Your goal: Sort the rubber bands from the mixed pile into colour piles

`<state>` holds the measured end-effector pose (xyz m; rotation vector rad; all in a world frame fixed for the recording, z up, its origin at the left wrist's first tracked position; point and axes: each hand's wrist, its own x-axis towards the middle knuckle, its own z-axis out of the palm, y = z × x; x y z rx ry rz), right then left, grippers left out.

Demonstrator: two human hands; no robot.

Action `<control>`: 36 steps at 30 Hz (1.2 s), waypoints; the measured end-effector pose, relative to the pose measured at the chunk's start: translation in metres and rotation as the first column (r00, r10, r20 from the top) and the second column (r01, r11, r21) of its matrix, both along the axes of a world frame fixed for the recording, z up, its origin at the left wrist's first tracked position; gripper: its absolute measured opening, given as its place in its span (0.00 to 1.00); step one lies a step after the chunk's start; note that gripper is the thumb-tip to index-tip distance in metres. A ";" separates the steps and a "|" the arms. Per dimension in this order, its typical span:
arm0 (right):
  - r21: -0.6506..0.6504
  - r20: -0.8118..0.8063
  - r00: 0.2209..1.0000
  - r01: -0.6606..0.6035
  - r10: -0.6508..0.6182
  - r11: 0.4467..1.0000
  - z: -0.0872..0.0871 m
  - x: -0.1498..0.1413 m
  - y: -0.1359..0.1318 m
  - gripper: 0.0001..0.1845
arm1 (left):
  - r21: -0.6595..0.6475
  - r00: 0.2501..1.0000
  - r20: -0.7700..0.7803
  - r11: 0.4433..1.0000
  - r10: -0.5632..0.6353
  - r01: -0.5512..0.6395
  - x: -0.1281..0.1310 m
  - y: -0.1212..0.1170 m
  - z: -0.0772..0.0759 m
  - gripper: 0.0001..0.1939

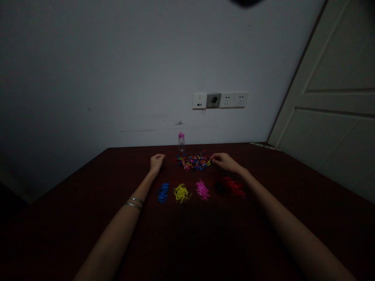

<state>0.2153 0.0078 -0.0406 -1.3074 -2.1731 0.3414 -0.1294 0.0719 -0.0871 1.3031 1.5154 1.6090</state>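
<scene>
Toward the back of the dark table lies a mixed heap of small coloured rubber bands (193, 161). My right hand (224, 160) reaches the heap's right edge, thumb and fingertips pinched together at a yellow rubber band (208, 163). Left of the heap, my left hand (157, 162) rests on the table with fingers curled closed; nothing shows in it. Nearer me runs a row of single-colour piles: blue bands (163, 192), yellow bands (181, 193), pink bands (202, 190), black bands (219, 187) and red bands (234, 187). The red pile lies close to my right forearm.
Behind the heap, a clear bottle (182, 146) with a pink top stands near the wall. Sockets and a switch (220, 100) are set in the wall. A pale door (334, 101) is at the right. A thin flat strip (265, 146) lies at the table's back right edge.
</scene>
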 end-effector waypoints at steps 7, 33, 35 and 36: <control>0.024 0.037 0.999 0.004 -0.005 1.000 0.005 0.003 0.000 0.11 | 0.015 1.000 0.001 1.000 -0.003 0.003 0.001 0.000 0.000 0.12; -0.110 -0.047 0.994 -0.106 0.101 0.988 0.037 0.005 -0.058 0.10 | 0.021 0.998 -0.035 0.998 -0.050 0.051 0.000 0.002 -0.003 0.12; -0.154 -0.048 0.994 -0.104 0.097 0.983 0.026 0.010 -0.067 0.10 | 0.017 0.997 -0.041 0.998 -0.059 0.059 -0.001 0.003 -0.004 0.12; -0.175 -0.052 0.994 -0.103 0.095 0.979 0.023 0.012 -0.071 0.10 | 0.017 0.997 -0.041 0.998 -0.062 0.063 -0.001 0.003 -0.004 0.12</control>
